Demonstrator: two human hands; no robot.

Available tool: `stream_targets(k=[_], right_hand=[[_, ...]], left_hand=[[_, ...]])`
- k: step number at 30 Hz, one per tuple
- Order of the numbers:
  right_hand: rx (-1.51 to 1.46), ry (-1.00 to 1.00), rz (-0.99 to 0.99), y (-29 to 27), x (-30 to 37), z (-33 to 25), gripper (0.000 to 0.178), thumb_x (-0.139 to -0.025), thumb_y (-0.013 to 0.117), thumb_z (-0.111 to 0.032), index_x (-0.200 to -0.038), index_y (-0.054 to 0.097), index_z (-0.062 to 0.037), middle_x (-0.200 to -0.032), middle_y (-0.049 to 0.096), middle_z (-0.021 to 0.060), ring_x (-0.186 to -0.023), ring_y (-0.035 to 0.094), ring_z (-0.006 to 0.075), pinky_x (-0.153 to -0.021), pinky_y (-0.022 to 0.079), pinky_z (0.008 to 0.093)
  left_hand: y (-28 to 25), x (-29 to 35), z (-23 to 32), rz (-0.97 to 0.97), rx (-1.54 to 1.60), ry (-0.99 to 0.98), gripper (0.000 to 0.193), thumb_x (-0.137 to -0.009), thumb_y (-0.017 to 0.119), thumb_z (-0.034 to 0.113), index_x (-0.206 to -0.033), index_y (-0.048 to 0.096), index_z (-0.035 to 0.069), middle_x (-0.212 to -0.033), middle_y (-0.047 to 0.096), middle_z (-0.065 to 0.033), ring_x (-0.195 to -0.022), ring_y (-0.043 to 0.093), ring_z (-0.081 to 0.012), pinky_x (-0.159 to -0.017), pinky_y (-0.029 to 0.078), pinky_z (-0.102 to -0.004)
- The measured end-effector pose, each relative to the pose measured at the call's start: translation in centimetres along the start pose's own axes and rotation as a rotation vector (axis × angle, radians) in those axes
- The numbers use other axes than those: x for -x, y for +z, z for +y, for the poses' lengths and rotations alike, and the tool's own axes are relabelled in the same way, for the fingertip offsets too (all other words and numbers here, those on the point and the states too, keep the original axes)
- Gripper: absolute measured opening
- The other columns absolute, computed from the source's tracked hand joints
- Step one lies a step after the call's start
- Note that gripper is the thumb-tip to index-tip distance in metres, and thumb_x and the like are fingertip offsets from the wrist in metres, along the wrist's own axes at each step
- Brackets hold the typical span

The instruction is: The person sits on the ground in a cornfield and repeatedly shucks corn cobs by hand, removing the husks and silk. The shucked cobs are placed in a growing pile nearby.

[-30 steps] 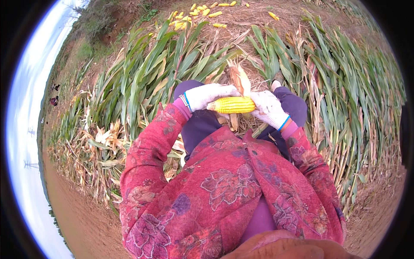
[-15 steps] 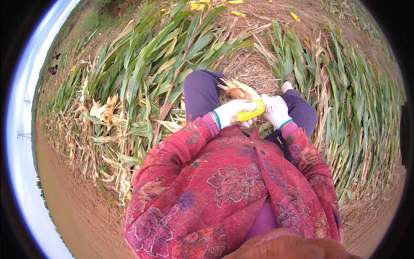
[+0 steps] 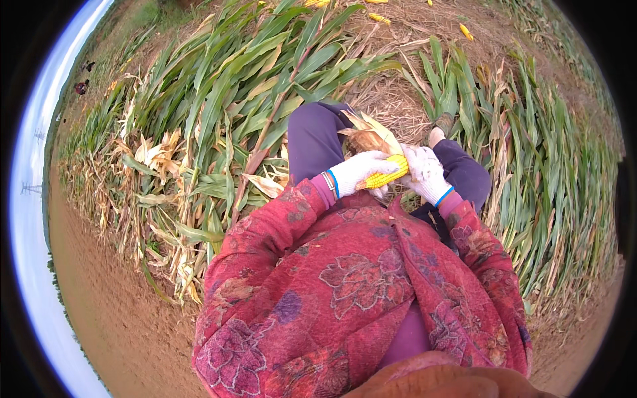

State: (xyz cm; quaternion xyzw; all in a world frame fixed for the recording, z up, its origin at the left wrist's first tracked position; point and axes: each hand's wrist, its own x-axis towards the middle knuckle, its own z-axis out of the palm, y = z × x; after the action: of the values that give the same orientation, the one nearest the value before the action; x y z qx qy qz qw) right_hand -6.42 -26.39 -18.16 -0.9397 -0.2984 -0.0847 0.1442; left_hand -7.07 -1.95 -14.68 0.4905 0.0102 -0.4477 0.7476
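A yellow ear of corn (image 3: 386, 174) lies across my lap between both hands, its kernels bare along the side facing me. My left hand (image 3: 358, 170), in a white knit glove with a blue cuff edge, is wrapped round the lower end of the ear. At the other end, my right hand (image 3: 424, 171), gloved the same way, has its fingers closed on the corn where the husk meets it. The pale peeled husk (image 3: 375, 132) stands up beyond the hands, brownish silk at its base. Parts of the fingers are hidden behind the ear.
Cut green corn stalks (image 3: 225, 86) lie in a heap at the left, and more stalks (image 3: 537, 172) at the right. Dry husks (image 3: 159, 158) are scattered on the left. Bare yellow ears (image 3: 379, 18) lie on straw-covered ground ahead. Brown soil (image 3: 113, 292) stretches at the lower left.
The view has shifted slightly, so the ground and stalks sit a little differently. Both hands stay on the ear, with the husk a bit more upright beside the right hand.
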Motion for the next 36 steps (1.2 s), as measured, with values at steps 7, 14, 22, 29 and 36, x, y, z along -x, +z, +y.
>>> stream_targets(k=[7,14,22,29,36], right_hand=[[-0.079,0.044,-0.031,2.1,-1.0,0.6,0.034,-0.083,0.076,-0.027,-0.108,0.060,-0.0110,-0.094,0.074,0.0105,-0.086,0.072,0.0312,-0.082,0.054,0.0424],[-0.061,0.270,-0.182,6.3,-0.3,1.7,0.024,-0.091,0.066,-0.026,-0.107,0.058,-0.0104,-0.090,0.073,0.0135,-0.087,0.073,0.0350,-0.080,0.055,0.0485],[-0.334,0.342,0.126,14.5,1.2,5.6,0.044,-0.094,0.068,-0.032,-0.132,0.061,-0.0091,-0.107,0.074,0.0200,-0.099,0.071,0.0404,-0.087,0.057,0.0494],[-1.500,0.693,0.227,12.5,-0.9,3.1,0.037,-0.096,0.071,-0.012,-0.131,0.064,-0.0043,-0.112,0.076,0.0110,-0.100,0.074,0.0273,-0.089,0.059,0.0382],[-0.697,0.849,-0.451,14.4,0.3,5.0,0.077,-0.085,0.082,-0.043,-0.147,0.054,-0.0069,-0.138,0.067,0.0190,-0.127,0.065,0.0349,-0.107,0.051,0.0424]], left_hand=[[-0.4,-1.3,-0.5,0.014,0.114,-0.048,0.044,-0.099,0.072,0.029,-0.127,0.059,-0.001,-0.096,0.068,-0.0114,-0.066,0.068,-0.0195,-0.052,0.057,-0.0308],[2.3,-3.3,-3.2,0.277,0.066,0.063,0.054,-0.099,0.073,0.023,-0.143,0.049,0.002,-0.101,0.066,-0.0127,-0.071,0.067,-0.0204,-0.053,0.055,-0.0326],[-1.2,-3.8,-3.3,0.022,0.347,0.054,0.054,-0.104,0.065,0.023,-0.150,0.048,0.003,-0.110,0.067,-0.0126,-0.075,0.063,-0.0185,-0.064,0.056,-0.0296],[-1.8,-3.3,-3.5,-0.216,0.742,0.077,0.058,-0.107,0.059,0.037,-0.153,0.045,0.005,-0.122,0.062,-0.0163,-0.081,0.055,-0.0155,-0.067,0.051,-0.0255],[-1.9,-3.6,-2.1,-0.082,0.582,0.219,0.059,-0.109,0.055,0.037,-0.156,0.041,0.003,-0.131,0.063,-0.0188,-0.086,0.062,-0.0194,-0.070,0.054,-0.0285]])
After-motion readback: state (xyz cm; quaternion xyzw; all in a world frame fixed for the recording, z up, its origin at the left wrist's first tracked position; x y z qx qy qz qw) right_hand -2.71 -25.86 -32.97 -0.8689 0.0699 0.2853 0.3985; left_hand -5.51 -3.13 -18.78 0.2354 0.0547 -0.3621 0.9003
